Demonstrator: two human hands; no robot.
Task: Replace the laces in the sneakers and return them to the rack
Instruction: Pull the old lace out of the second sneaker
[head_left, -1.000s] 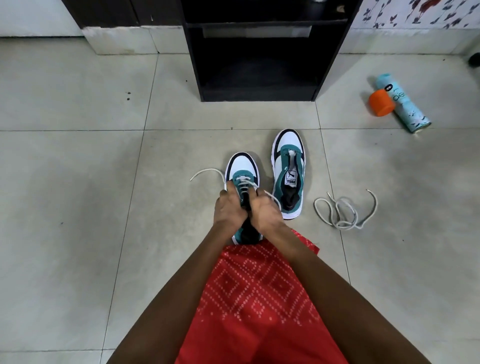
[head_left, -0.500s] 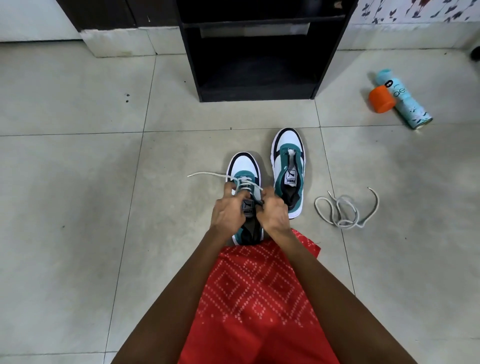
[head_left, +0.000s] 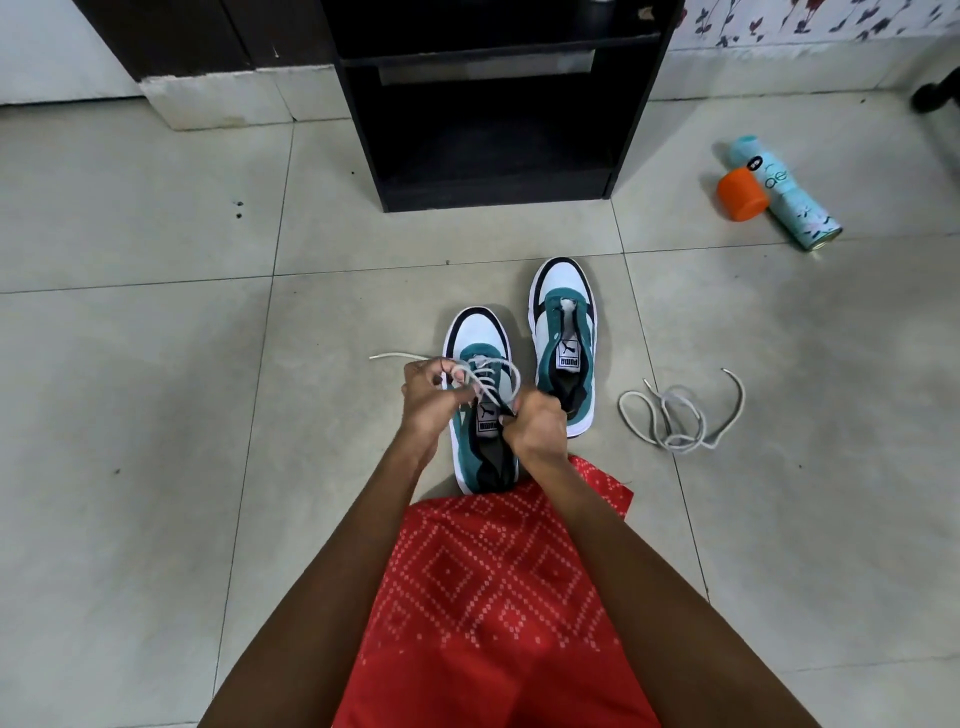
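Two white, teal and black sneakers stand side by side on the tiled floor. The left sneaker (head_left: 477, 332) has a white lace (head_left: 496, 382) threaded through its lower eyelets. My left hand (head_left: 432, 397) pinches one strand of that lace beside the shoe, and the strand's free end trails out to the left. My right hand (head_left: 535, 426) grips the other strand at the shoe's right side, near the tongue. The right sneaker (head_left: 563, 312) has no lace. A second loose white lace (head_left: 675, 415) lies coiled on the floor to its right.
The black shoe rack (head_left: 493, 104) stands straight ahead beyond the sneakers, its lower shelf holding nothing. A teal spray can (head_left: 784, 192) and an orange cap (head_left: 742, 195) lie on the floor at the right. My red patterned garment (head_left: 493, 597) covers my lap.
Both hands have moved apart from the middle of the left sneaker, drawing the lace strands out so a loop now arches over the tongue.
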